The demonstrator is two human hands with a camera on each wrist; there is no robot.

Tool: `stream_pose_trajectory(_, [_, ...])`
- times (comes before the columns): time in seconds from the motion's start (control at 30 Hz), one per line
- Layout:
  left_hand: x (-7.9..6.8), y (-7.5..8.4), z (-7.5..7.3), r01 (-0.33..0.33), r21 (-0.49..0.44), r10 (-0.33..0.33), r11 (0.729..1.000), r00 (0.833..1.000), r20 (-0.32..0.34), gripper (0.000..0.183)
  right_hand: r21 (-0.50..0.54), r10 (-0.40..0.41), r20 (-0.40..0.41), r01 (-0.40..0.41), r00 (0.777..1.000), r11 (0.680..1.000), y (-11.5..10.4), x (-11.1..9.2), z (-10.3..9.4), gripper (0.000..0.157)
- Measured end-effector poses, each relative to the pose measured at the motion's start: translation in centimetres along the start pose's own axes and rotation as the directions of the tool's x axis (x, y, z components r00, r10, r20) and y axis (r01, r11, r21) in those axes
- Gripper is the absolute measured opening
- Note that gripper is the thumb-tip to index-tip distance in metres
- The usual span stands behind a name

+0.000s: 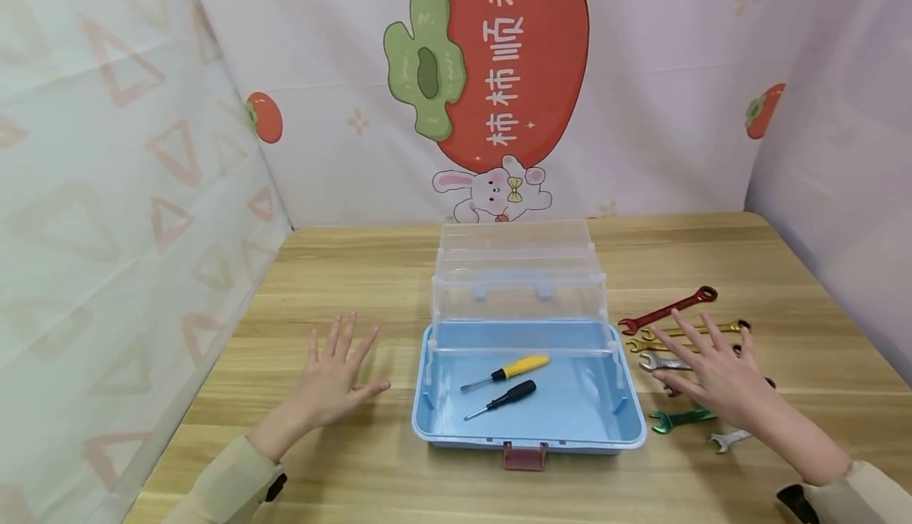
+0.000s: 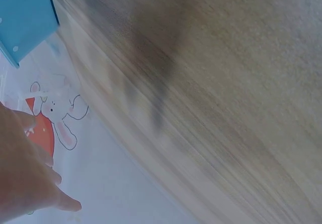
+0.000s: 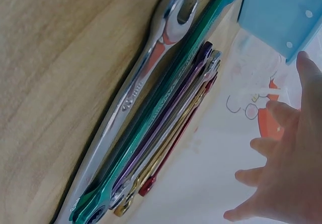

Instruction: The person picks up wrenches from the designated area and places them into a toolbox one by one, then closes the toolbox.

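My left hand (image 1: 333,381) spreads its fingers over the wooden table, left of a light blue toolbox (image 1: 423,421). My right hand (image 1: 720,370) is spread too, above several combination wrenches right of the box, and holds nothing. A red wrench (image 1: 668,310) lies farthest back; gold ones, a silver one, a green wrench (image 1: 680,419) and another silver wrench (image 3: 133,90) lie nearer, partly hidden by the hand in the head view. Inside the toolbox are a yellow-handled screwdriver (image 1: 526,365) and a black-handled screwdriver (image 1: 518,392).
The toolbox's clear lid and trays (image 1: 520,302) stand folded up at its back. A maroon latch (image 1: 524,457) hangs at the front. Printed cloth (image 1: 328,168) walls the table (image 1: 356,271) at the back and sides.
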State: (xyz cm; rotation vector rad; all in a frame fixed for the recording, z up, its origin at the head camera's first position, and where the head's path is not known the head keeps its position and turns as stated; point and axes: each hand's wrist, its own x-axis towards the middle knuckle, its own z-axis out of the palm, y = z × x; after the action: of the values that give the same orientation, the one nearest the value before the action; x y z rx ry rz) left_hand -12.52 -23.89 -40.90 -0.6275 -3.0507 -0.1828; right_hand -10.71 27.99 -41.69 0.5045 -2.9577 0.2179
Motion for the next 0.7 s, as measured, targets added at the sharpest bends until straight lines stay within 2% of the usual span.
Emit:
stream_pose_trajectory(0.23, [0.2, 0.3, 0.0, -0.016, -0.006, 0.016, 1.000, 1.000, 0.000, 0.077, 0.026, -0.016, 0.013, 0.015, 1.000, 1.000, 0.2, -0.3, 0.2, 0.067])
stream_pose_trajectory(0.43, [0.3, 0.8, -0.5, -0.018, -0.078, 0.020, 0.997, 0.999, 0.030, 0.076, 0.060, -0.045, 0.010, 0.044, 0.999, 0.997, 0.3, -0.6, 0.4, 0.067])
stream_pose_trajectory(0.7, [0.3, 1.9, -1.5, -0.055, -0.157, 0.062, 0.986, 0.997, 0.038, 0.073, 0.126, -0.060, 0.035, 0.056, 0.998, 0.991, 0.5, -0.9, -0.3, 0.066])
